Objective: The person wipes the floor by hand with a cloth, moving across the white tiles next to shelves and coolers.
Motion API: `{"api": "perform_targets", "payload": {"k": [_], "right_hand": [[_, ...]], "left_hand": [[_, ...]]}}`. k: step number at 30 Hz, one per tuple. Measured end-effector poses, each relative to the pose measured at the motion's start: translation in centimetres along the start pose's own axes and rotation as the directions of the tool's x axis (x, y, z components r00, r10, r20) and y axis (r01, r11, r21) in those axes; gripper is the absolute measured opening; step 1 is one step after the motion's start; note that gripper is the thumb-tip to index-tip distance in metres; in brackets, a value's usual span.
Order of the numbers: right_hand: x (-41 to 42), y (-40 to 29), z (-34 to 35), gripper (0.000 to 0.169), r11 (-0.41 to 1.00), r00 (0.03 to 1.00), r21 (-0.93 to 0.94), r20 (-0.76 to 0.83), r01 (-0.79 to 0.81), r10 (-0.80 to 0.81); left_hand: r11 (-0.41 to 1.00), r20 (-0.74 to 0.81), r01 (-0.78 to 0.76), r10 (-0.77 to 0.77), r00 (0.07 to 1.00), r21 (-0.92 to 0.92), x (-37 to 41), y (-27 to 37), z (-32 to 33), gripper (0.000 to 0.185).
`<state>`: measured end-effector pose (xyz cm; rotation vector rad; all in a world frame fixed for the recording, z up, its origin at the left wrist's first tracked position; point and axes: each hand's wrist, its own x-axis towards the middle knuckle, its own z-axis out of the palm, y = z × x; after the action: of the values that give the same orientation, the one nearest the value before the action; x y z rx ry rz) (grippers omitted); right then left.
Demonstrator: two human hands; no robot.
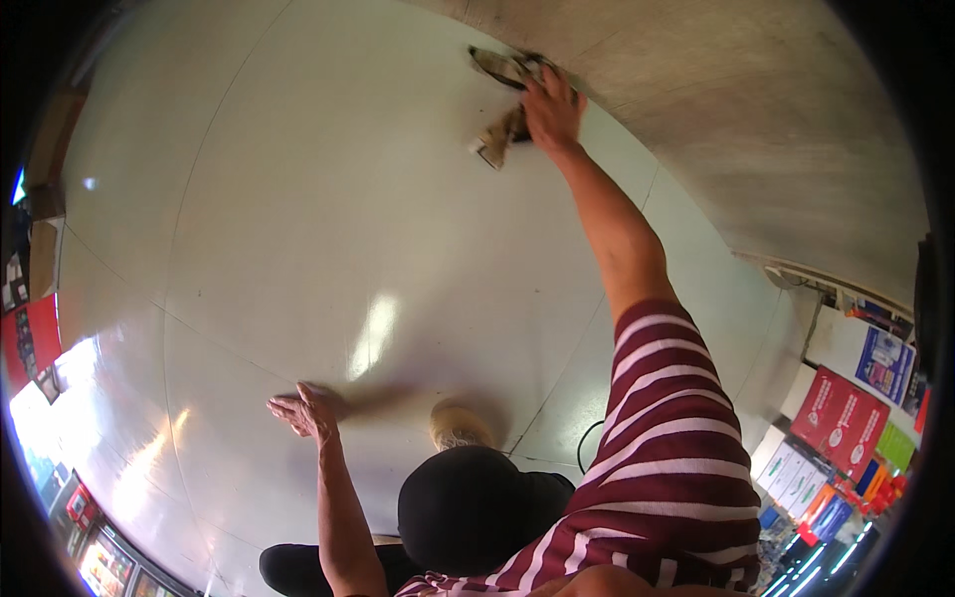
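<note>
My right hand (553,112) reaches far forward, with its palm down on a crumpled brown-and-dark cloth (501,134). Folds of the cloth stick out to the left of the fingers, and the part beneath the palm is hidden. It lies on the glossy pale tiled floor (313,224), right along the foot of a greyish-brown panel (716,112). Lower left, my left hand (304,413) holds nothing; its fingers are extended and its thumb stands apart. Whether it touches the floor I cannot tell.
My dark-clothed knee (459,507) and a tan shoe (459,427) are at the bottom middle. A thin black cable (586,445) loops beside my striped sleeve. Colourful printed boxes (839,422) are stacked at the right. Cardboard boxes (46,254) line the left rim.
</note>
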<state>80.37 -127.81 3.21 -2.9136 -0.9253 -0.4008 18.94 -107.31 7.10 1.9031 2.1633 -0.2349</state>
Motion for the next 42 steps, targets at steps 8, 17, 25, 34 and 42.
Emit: {"api": "perform_targets", "payload": {"k": [8,17,25,34,42], "right_hand": [[-20.6,16.2,-5.3,0.038,0.892,0.883,-0.124,0.139,-0.434,0.449],[-35.5,8.3,-10.4,0.039,0.85,0.854,-0.154,0.057,-0.504,0.517],[-41.6,-6.3,-21.9,0.028,0.777,0.84,0.534,0.207,0.333,-0.502],[-23.2,11.6,-13.1,0.052,0.888,0.978,0.433,0.194,-0.152,0.073],[-18.3,6.3,-5.4,0.047,0.836,0.826,-0.068,0.125,-0.545,0.549]], "left_hand": [[0.976,0.074,-0.219,0.22,0.973,-0.022,1.2,-2.4,-0.4,0.094],[0.968,0.113,-0.252,0.252,0.961,-0.007,1.6,-2.1,0.0,0.094],[0.962,0.199,-0.268,0.254,0.947,0.048,1.1,-1.3,-1.3,0.094],[0.949,0.168,-0.314,0.307,0.937,0.02,1.7,-2.1,-1.5,0.097],[0.953,0.14,-0.302,0.299,0.944,-0.003,1.7,-3.0,-0.1,0.102]]}}
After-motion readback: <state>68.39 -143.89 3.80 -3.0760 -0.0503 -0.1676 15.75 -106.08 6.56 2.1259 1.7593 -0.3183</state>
